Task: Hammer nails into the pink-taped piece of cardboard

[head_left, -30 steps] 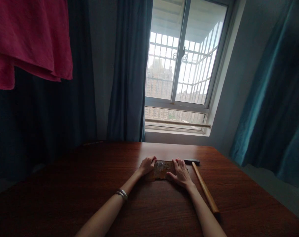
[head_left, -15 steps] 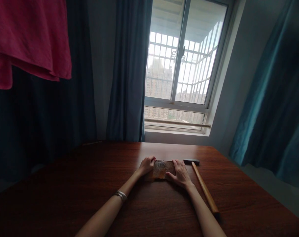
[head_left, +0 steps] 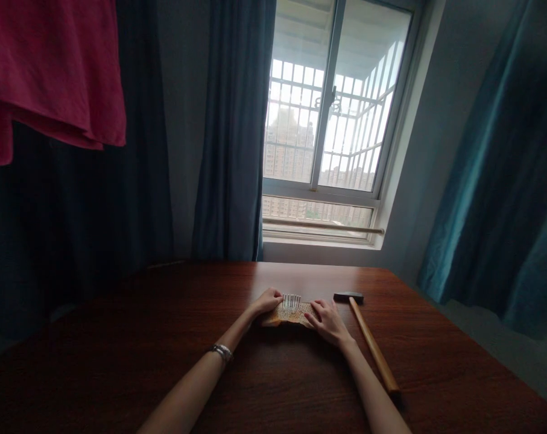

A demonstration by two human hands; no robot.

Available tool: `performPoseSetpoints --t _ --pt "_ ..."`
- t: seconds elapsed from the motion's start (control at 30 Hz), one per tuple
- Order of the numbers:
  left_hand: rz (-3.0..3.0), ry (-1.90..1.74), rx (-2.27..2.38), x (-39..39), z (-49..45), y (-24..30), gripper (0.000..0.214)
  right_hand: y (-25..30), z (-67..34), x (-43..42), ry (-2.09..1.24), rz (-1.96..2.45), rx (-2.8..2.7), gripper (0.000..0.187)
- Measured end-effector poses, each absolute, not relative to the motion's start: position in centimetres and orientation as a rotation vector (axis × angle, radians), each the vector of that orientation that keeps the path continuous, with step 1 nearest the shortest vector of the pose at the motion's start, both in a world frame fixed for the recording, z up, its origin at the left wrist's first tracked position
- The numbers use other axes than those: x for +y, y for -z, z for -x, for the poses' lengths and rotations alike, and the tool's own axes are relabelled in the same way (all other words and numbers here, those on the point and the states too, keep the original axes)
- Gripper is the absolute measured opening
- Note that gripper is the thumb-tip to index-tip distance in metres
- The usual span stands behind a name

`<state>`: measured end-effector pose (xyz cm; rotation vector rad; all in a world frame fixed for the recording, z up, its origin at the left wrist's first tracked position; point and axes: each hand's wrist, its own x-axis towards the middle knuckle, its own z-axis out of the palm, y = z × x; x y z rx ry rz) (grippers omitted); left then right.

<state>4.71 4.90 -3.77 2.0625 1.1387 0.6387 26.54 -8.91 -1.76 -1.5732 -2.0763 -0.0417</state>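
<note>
A small flat wooden board [head_left: 295, 315] with a speckled, dotted top and a ragged near edge is between my hands at the far part of the table. Several thin nails [head_left: 291, 300] stand upright in a row near its back. My left hand [head_left: 268, 300] is closed on the board's left end, fingers bent. At the right end, my right hand [head_left: 328, 320] holds the board with its thumb towards the near side and its fingers over the far side. A hammer [head_left: 373, 343] with a black head and wooden handle lies just right of my right hand.
The brown wooden table [head_left: 164, 361] reaches to the wall below a barred window [head_left: 322, 120]. Blue curtains [head_left: 228, 132] hang on both sides. A pink cloth [head_left: 60, 72] hangs at the upper left.
The board has been tilted from facing me to lying flatter, so its speckled top is lighter and the nails now show upright. Both hands keep their hold; the hammer stays put.
</note>
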Motion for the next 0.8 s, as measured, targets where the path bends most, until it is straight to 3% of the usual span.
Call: performPoseSetpoints --t 0.3,0.47,0.8 --pt "-1.979 -0.584 1.143 5.4 -4.4 3.3 0.032 0.2 -24.8 -10.5 0.197 1.401 -2.173 0.039" --pt "-1.982 -0.576 1.139 5.7 -4.2 3.5 0.033 -0.3 -23.2 -11.1 0.396 1.408 -2.287 0.015" --pt "-2.01 -0.544 1.124 5.0 -3.5 3.7 0.032 0.6 -22.6 -11.1 0.554 1.407 -2.32 0.025"
